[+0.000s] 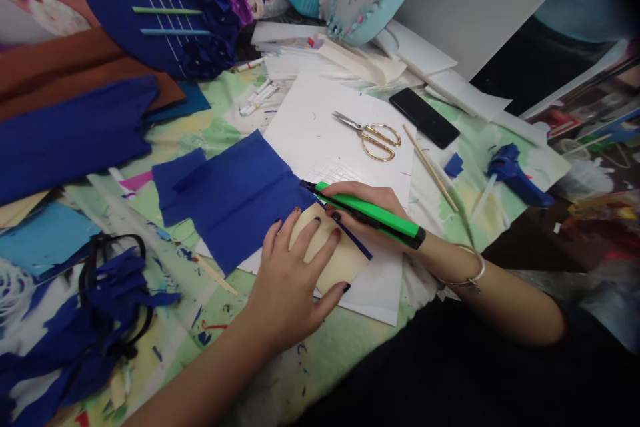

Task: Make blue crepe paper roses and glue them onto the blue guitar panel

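Observation:
My right hand (373, 210) is closed around a green and black utility knife (373, 210), its tip at the right edge of a dark blue sheet (245, 193). Spread flat, the fingers of my left hand (295, 273) press on a cream-coloured card (350, 260) that overlaps the blue sheet. A narrow blue strip (357, 240) runs along the card's edge beneath my right hand. White paper (375, 297) lies under the card. Gold-handled scissors (373, 135) rest beyond my right hand on a large white sheet (305, 110).
A black phone (424, 117), a thin wooden stick (430, 167) and a blue glue gun (517, 173) lie to the right. Blue scraps (100, 327) heap at the lower left. Round decorated pieces, one dark blue (110, 7), stand at the back, beside several white markers (259, 97).

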Tool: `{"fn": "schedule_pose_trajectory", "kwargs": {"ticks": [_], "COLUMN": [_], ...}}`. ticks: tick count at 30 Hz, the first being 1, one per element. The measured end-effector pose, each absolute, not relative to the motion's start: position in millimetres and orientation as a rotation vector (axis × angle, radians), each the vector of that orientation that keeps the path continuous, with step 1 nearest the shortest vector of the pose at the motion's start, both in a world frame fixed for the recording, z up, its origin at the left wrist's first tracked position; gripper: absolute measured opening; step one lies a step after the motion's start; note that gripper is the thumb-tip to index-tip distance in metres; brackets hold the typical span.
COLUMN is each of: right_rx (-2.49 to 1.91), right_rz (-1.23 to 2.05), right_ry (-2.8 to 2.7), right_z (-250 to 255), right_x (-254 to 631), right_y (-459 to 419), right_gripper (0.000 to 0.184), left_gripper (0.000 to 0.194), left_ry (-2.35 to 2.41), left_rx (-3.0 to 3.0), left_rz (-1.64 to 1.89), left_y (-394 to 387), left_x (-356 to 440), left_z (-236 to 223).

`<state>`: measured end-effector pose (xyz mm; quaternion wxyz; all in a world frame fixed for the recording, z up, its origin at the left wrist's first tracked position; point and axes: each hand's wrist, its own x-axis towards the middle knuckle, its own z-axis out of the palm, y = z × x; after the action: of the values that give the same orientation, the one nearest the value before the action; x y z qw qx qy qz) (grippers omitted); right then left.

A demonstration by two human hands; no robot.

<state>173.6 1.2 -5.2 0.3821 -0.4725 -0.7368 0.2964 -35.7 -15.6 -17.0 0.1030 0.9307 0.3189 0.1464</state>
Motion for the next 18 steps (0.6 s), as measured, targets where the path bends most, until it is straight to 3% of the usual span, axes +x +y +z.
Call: {"fn": "schedule_pose_trajectory", "kwargs": {"ticks": [18], "right_rx": [-1.213], "right_rz": [0.754], "right_ry": [-1.857], "right_z": [-10.0], "right_x": [173.4], "right_y": [1.3], "right_gripper": [0.035], "left_gripper": [0.071], "left_ry": [0.815], "left_rx": [2.603], "left_rz": [0.358], "left_y": [10.5], "left_x": [-53.5], "left_z": [-7.9]}}
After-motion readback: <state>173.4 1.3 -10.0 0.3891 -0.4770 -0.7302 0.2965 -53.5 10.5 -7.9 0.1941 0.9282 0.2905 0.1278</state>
